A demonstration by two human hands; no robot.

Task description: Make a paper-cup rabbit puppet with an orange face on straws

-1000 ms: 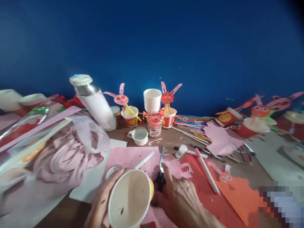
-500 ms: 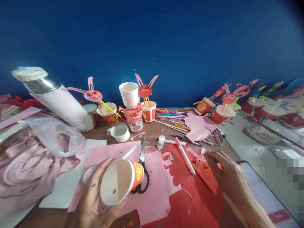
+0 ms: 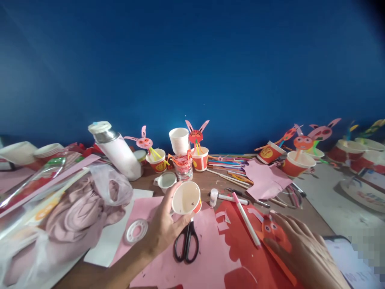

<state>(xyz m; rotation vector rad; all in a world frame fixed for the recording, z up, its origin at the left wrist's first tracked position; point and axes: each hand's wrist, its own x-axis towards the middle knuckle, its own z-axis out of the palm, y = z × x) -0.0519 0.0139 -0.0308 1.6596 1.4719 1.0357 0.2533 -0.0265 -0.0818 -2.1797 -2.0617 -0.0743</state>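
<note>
My left hand [image 3: 168, 218] is wrapped round a red and white paper cup [image 3: 186, 198], its mouth tilted toward me; a small dark speck shows inside. Black-handled scissors [image 3: 186, 243] lie just below the cup on pink paper, their blades partly hidden. On the right, my right hand [image 3: 300, 241] has thumb and fingers around an orange paper rabbit face [image 3: 270, 228] with stuck-on eyes, which lies over red paper. Its fingers cover the right part of the face. A white marker with a pink cap [image 3: 246, 220] lies left of that hand.
A white flask [image 3: 118, 154], stacked cups [image 3: 179, 140] and cups with paper rabbit heads [image 3: 200, 158] stand along the blue wall. A tape roll [image 3: 136, 231] lies left. Coloured sticks [image 3: 225, 164] and a phone [image 3: 345, 257] are to the right. A plastic bag [image 3: 111, 180] sits at left.
My left hand has carried the cup forward, off the scissors' side to above their blades. My right hand has spread from beside the rabbit face to around it. The view has shifted.
</note>
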